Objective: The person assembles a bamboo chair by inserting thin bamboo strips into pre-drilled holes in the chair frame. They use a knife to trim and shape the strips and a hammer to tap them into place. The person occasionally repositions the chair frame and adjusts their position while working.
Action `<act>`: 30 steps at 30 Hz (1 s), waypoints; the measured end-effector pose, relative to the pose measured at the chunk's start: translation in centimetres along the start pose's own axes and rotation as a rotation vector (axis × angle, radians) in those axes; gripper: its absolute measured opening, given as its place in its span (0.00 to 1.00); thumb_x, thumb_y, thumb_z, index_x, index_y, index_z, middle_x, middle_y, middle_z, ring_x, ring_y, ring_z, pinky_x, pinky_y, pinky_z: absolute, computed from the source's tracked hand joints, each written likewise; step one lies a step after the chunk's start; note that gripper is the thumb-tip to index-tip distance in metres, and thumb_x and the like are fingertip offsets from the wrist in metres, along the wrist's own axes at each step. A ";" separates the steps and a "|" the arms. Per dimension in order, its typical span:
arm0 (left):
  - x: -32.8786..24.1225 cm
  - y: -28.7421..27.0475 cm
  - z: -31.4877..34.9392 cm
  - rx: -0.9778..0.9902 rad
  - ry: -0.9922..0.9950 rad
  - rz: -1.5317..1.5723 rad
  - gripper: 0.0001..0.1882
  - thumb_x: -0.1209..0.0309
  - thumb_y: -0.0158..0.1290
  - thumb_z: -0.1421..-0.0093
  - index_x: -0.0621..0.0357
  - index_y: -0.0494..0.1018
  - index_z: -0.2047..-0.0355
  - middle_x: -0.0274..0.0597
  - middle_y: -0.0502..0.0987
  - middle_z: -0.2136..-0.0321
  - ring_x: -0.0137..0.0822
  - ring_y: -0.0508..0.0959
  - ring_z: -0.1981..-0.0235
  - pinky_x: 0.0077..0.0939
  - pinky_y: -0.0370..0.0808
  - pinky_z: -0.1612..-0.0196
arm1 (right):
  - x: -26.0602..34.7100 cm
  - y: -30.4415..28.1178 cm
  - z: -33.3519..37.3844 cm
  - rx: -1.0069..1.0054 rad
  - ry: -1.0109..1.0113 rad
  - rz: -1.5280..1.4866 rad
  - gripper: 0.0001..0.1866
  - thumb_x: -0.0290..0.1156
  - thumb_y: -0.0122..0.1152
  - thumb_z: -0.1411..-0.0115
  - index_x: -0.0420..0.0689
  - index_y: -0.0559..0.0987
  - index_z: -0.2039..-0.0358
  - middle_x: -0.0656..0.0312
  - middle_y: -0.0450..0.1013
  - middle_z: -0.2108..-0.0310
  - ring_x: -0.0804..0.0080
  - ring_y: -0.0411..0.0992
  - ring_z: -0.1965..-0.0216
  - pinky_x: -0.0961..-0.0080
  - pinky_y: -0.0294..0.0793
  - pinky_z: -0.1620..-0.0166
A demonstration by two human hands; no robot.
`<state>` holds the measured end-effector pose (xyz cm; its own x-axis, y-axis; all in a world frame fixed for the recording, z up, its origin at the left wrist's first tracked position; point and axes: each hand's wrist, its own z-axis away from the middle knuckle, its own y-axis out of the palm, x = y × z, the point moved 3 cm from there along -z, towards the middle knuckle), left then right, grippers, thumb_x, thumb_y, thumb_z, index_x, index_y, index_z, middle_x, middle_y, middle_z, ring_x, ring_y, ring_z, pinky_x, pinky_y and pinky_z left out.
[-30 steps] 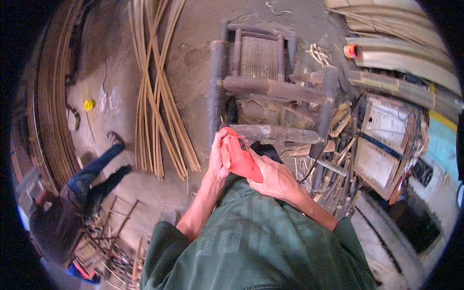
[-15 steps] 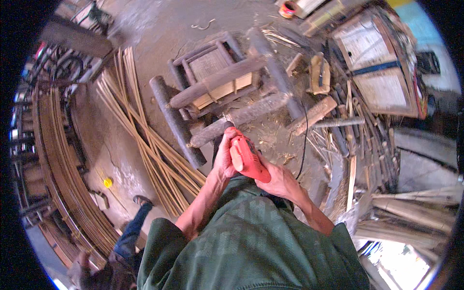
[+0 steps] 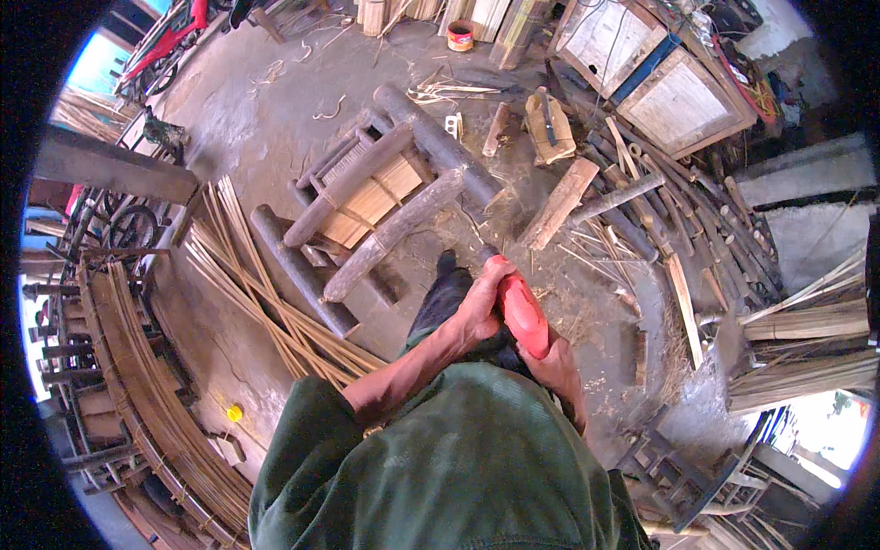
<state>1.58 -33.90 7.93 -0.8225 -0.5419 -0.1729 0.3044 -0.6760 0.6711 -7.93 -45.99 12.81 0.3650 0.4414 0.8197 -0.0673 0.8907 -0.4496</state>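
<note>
A red power drill (image 3: 524, 319) is in both my hands, with its dark chuck pointing away from me. My left hand (image 3: 480, 301) wraps the front of the drill's body behind the chuck. My right hand (image 3: 555, 368) closes round its rear, where the grip is mostly hidden. The thin bit reaches toward the right end of the near log rail (image 3: 396, 236) of a chair-like log frame (image 3: 353, 183); I cannot tell whether it touches. Thick dark side logs (image 3: 449, 156) and a panel of pale slats (image 3: 376, 203) make up the frame.
Long bamboo strips (image 3: 266, 284) lie left of the frame. On the right are a split wood block (image 3: 561, 202), a piled stack of poles (image 3: 669, 206) and a wooden cabinet (image 3: 678, 96). A red tin (image 3: 460, 37) stands far back; a yellow cup-like thing (image 3: 235, 413) lies at left.
The drill has moved right, from the near rail's middle to beside its right end. My view has turned, and the person at lower left is out of it. Both hands keep their hold.
</note>
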 end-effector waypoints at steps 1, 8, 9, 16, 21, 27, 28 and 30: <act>0.5 -0.3 -1.0 0.027 0.004 -0.021 0.13 0.58 0.56 0.44 0.52 0.70 0.65 0.34 0.74 0.67 0.33 0.73 0.64 0.33 0.71 0.56 | -0.6 -0.4 0.0 -0.018 -0.015 0.007 0.23 0.35 0.63 0.51 0.38 0.74 0.55 0.44 0.75 0.61 0.49 0.74 0.58 0.61 0.73 0.56; 0.9 0.3 -5.5 0.026 -0.070 0.048 0.10 0.60 0.53 0.43 0.52 0.71 0.71 0.32 0.75 0.72 0.33 0.75 0.69 0.30 0.73 0.60 | 0.6 -3.0 -2.5 0.050 0.228 0.007 0.25 0.37 0.64 0.50 0.35 0.73 0.54 0.44 0.75 0.62 0.54 0.75 0.57 0.65 0.73 0.55; 1.0 0.1 -6.3 0.040 -0.082 0.046 0.10 0.60 0.53 0.43 0.52 0.71 0.71 0.32 0.75 0.73 0.33 0.75 0.70 0.30 0.73 0.60 | 0.2 -3.2 -3.2 0.100 0.196 -0.009 0.27 0.38 0.64 0.50 0.35 0.73 0.53 0.46 0.75 0.60 0.56 0.75 0.56 0.66 0.73 0.55; -2.7 3.7 -12.1 0.075 -0.140 0.053 0.21 0.54 0.57 0.49 0.54 0.70 0.63 0.37 0.73 0.65 0.36 0.72 0.63 0.35 0.71 0.58 | -2.3 -5.8 -9.7 0.411 0.279 -0.284 0.35 0.37 0.65 0.49 0.40 0.64 0.42 0.56 0.71 0.51 0.67 0.69 0.50 0.68 0.67 0.47; -4.2 4.0 -18.8 0.128 -0.126 0.066 0.23 0.51 0.49 0.40 0.54 0.68 0.53 0.39 0.73 0.58 0.35 0.72 0.56 0.33 0.68 0.51 | -3.3 -8.1 -16.0 0.317 0.303 -0.123 0.31 0.32 0.63 0.48 0.39 0.66 0.44 0.54 0.70 0.51 0.67 0.69 0.50 0.71 0.66 0.47; -7.5 1.1 -22.1 -0.330 0.372 -0.747 0.27 0.55 0.52 0.42 0.66 0.67 0.53 0.49 0.74 0.63 0.40 0.73 0.60 0.33 0.71 0.58 | -1.3 -11.7 -22.4 0.181 0.240 0.210 0.34 0.29 0.62 0.49 0.39 0.63 0.42 0.53 0.73 0.58 0.65 0.72 0.57 0.72 0.68 0.51; -9.0 0.6 -21.9 -0.387 0.473 -0.790 0.25 0.58 0.53 0.43 0.69 0.67 0.54 0.54 0.74 0.62 0.44 0.74 0.60 0.36 0.71 0.57 | -1.4 -12.4 -23.0 0.145 0.271 0.242 0.34 0.29 0.62 0.49 0.40 0.63 0.41 0.53 0.73 0.58 0.66 0.72 0.57 0.73 0.69 0.51; -11.9 -1.0 -22.9 -0.516 0.865 -1.062 0.26 0.62 0.54 0.44 0.70 0.64 0.52 0.63 0.71 0.60 0.55 0.72 0.57 0.41 0.69 0.54 | -2.5 -14.1 -24.5 0.084 0.319 0.305 0.35 0.31 0.61 0.48 0.43 0.62 0.40 0.53 0.74 0.57 0.67 0.72 0.57 0.74 0.69 0.52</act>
<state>22.07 -38.24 -7.17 -0.2827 0.3166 -0.9054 0.0397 -0.9393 -0.3408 14.82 -62.28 8.38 0.5843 0.6411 0.4976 -0.2863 0.7366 -0.6127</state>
